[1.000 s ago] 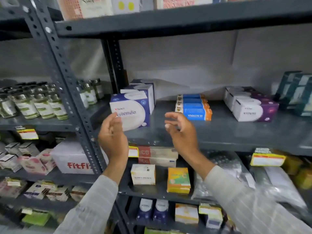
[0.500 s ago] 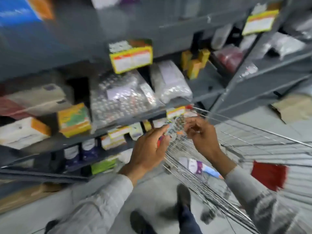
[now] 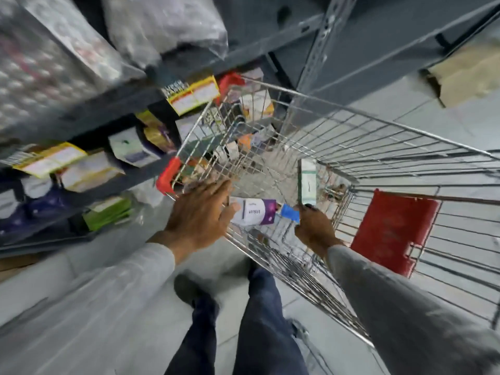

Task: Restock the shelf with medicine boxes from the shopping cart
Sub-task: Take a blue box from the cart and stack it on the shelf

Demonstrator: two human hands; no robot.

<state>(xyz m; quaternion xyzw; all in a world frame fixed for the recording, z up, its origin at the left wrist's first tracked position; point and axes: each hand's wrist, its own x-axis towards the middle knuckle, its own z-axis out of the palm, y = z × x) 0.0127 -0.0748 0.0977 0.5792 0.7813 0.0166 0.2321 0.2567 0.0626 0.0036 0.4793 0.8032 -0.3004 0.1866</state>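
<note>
Blurring smears most of the dark metal shelf point(image 3: 113, 109) at left, so its boxes, yellow price tags and clear bags of blister packs are hard to read, and whatever lies at the far end of the wire shopping cart point(image 3: 351, 147) is an unclear jumble. Pale floor tiles point(image 3: 460, 123) run under the cart, whose red flap point(image 3: 392, 231) hangs at right. Inside it, the left hand point(image 3: 200, 212) spreads open-fingered against a white-and-purple medicine box point(image 3: 254, 212), while the right hand point(image 3: 313, 228) pinches an upright white-green box point(image 3: 307, 182) beside a blue box point(image 3: 290, 212).
</note>
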